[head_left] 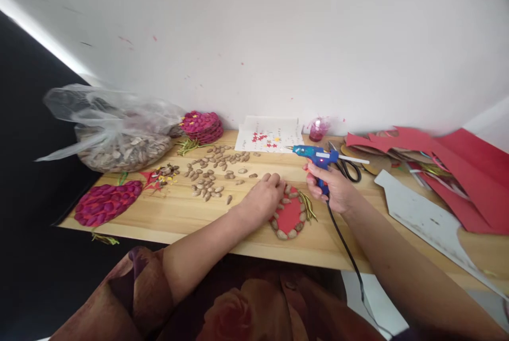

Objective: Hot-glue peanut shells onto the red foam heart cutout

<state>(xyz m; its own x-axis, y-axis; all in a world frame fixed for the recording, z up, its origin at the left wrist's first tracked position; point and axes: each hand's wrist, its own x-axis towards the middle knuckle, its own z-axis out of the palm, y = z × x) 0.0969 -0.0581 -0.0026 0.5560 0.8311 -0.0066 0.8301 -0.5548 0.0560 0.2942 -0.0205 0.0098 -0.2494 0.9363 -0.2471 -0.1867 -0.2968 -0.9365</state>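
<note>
My right hand (336, 190) is wrapped round the handle of a blue hot glue gun (316, 156), nozzle pointing left, with a black cord running down off the table. My left hand (264, 197) rests knuckles up on the top left edge of a red heart-shaped cutout (289, 215) rimmed with tan shells; its fingers are curled, and whether they hold anything is hidden. A sprig of green-gold strips (308, 206) lies at the heart's right side. Loose shells (210, 174) are scattered just left of my left hand.
A clear plastic bag of shells (123, 145) sits far left. A purple-painted shell heart (105, 202) lies at the left edge, a stack of magenta ones (202, 126) at the back. Star sticker sheet (268, 134), scissors (348, 167), red paper (457, 166) and grey card (425, 213) lie right.
</note>
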